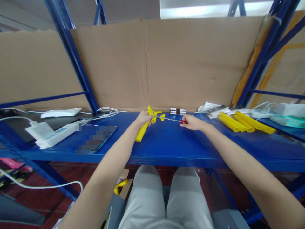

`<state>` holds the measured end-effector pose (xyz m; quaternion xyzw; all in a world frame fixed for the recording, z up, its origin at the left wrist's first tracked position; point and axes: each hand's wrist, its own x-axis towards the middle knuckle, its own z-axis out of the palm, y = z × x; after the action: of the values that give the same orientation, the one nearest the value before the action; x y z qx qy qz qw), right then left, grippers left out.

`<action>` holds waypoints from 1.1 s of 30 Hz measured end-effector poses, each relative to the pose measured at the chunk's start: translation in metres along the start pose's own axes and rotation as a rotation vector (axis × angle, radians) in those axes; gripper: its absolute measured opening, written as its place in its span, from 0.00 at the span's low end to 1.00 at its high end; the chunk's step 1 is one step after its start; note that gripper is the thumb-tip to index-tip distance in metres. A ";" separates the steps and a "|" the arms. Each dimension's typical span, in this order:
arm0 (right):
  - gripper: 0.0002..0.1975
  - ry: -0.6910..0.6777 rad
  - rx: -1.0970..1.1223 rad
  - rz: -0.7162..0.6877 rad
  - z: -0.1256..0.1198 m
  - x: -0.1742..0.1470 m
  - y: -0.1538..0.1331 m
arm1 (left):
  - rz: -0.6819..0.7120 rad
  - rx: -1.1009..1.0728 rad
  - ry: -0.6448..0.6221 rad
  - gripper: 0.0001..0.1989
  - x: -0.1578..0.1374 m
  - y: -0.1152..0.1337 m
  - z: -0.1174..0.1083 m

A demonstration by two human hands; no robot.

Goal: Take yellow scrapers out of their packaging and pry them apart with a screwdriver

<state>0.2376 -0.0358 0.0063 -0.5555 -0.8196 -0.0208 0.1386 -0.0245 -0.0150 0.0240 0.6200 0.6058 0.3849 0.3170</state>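
Note:
My left hand is closed around a yellow plastic tube, which leans at a slant over the blue shelf. In my right hand is the red handle of a screwdriver. Its long metal shaft runs left to the tube, beside my left fingers; the tip's exact contact is hidden. Close behind the tube lie small yellow plastic pieces, one of them just right of my left hand.
Several yellow tubes lie at the right. A tablet and a white power strip rest at the left. Small black-and-white items stand against the cardboard at the back. Blue posts rise at both sides.

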 end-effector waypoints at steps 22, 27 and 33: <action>0.08 -0.054 -0.022 -0.065 -0.005 -0.001 -0.004 | -0.001 0.009 0.004 0.13 -0.002 0.001 0.000; 0.06 0.034 -0.062 -0.022 -0.003 0.000 0.001 | 0.003 0.019 0.013 0.12 -0.002 0.002 0.001; 0.08 -0.070 -0.003 -0.058 -0.007 -0.002 -0.001 | -0.005 0.002 0.001 0.13 -0.004 0.002 0.000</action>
<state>0.2389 -0.0395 0.0122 -0.5320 -0.8398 -0.0065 0.1083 -0.0236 -0.0190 0.0257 0.6187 0.6079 0.3837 0.3171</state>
